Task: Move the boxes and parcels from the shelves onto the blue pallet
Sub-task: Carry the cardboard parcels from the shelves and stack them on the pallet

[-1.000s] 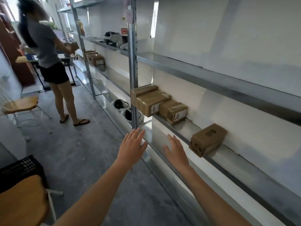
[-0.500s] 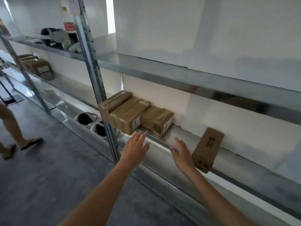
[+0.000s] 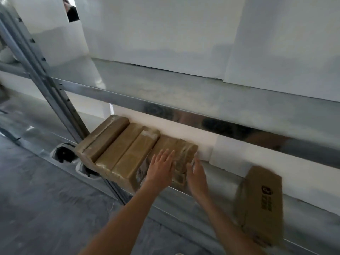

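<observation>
I am holding both hands out over the small box [image 3: 176,153] on the shelf [image 3: 217,177]. My left hand [image 3: 161,170] is lying flat on its top with straight, spread fingers, grasping nothing. My right hand [image 3: 196,174] is standing edge-on against the box's right end, fingers straight and released; whether it is touching the cardboard, I cannot tell through the blur. The small box is sitting between my hands, near the shelf's front edge. Just left of my left hand, three longer taped boxes [image 3: 117,153] are lying side by side, touching one another, the nearest touching the small box. Well to the right of my right hand, a lone printed box [image 3: 261,205] is overhanging the front edge of the same shelf. A steel upright [image 3: 46,83] is rising left of the taped boxes. An upper shelf [image 3: 165,85] is running above my hands.
</observation>
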